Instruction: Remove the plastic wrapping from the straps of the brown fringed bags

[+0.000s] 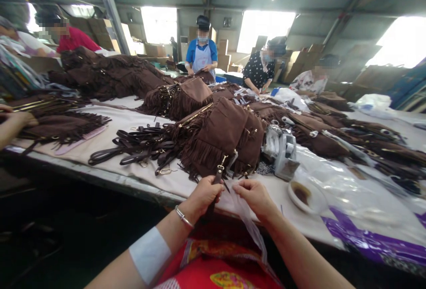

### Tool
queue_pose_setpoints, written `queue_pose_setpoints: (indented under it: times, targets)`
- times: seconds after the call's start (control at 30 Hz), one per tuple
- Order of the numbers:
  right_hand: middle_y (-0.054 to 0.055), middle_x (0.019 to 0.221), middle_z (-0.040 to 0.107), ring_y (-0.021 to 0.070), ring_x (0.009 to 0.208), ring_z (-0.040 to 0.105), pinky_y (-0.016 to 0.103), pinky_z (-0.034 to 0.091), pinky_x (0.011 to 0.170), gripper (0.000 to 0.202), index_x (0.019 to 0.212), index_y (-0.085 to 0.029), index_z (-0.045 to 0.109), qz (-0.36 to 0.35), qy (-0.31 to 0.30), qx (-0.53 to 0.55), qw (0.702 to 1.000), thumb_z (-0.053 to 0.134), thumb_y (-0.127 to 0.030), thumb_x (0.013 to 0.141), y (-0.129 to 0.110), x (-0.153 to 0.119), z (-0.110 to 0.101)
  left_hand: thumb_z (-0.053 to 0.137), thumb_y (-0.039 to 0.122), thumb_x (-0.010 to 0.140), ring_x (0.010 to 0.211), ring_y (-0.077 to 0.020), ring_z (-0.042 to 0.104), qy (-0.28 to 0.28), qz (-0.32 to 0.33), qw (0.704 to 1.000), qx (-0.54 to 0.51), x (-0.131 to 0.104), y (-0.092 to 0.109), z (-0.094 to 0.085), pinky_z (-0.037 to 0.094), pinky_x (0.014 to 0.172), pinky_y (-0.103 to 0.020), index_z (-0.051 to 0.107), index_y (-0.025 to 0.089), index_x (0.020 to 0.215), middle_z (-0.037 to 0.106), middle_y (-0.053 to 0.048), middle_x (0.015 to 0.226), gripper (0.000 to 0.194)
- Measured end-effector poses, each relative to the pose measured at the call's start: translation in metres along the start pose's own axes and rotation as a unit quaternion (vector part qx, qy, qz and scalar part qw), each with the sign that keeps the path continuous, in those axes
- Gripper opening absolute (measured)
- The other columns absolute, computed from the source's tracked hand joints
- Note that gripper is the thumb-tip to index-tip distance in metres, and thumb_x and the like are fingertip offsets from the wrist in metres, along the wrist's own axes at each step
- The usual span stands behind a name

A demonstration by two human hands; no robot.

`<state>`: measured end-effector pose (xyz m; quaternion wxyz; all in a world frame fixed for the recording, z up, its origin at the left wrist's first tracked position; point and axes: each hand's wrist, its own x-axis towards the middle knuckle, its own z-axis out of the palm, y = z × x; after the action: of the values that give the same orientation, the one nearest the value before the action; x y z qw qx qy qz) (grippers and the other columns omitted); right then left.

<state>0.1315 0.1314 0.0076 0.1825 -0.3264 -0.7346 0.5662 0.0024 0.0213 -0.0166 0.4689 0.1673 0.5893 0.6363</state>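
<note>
At the table's front edge, my left hand [208,193] is closed round a dark brown strap [218,174] with a gold-coloured clasp at its upper end. Close beside it, my right hand [255,197] pinches a strip of thin whitish clear plastic [248,220], which hangs down over the edge towards my lap. A brown fringed bag [216,131] lies just beyond both hands. Left of that bag is a heap of dark straps [143,145] with metal hooks. Whether the plastic is still joined to the strap I cannot tell.
A white bowl [308,196] with brown liquid stands right of my hands, near a tape dispenser [286,154] and clear plastic sheets [353,196]. More fringed bags [109,76] are piled behind. A co-worker's hand [20,120] reaches in at left; several people work around the table.
</note>
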Motion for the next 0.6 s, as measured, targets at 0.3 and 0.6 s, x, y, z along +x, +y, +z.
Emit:
queue_pose_setpoints:
  times: [0.3, 0.6]
  targets:
    - [-0.002, 0.053, 0.055, 0.0117, 0.053, 0.043, 0.025, 0.032, 0.052, 0.031, 0.064, -0.015, 0.067, 0.027, 0.005, 0.016, 0.999, 0.069, -0.045, 0.068, 0.012, -0.013, -0.003, 0.073, 0.038, 0.072, 0.064, -0.0127, 0.058, -0.139, -0.084, 0.986, -0.045, -0.022, 0.025, -0.02, 0.044, 0.056, -0.023, 0.066, 0.012, 0.083, 0.062, -0.005, 0.077, 0.029]
    - [0.0, 0.061, 0.062, 0.0142, 0.059, 0.05, 0.025, 0.035, 0.056, 0.028, 0.071, -0.015, 0.071, 0.001, -0.03, -0.046, 0.998, 0.065, -0.042, 0.075, 0.012, -0.028, 0.003, 0.083, 0.037, 0.063, 0.069, -0.0122, 0.057, -0.047, 0.076, 0.994, -0.069, -0.01, 0.061, -0.005, 0.049, 0.065, -0.026, 0.072, 0.014, 0.085, 0.062, -0.001, 0.077, 0.034]
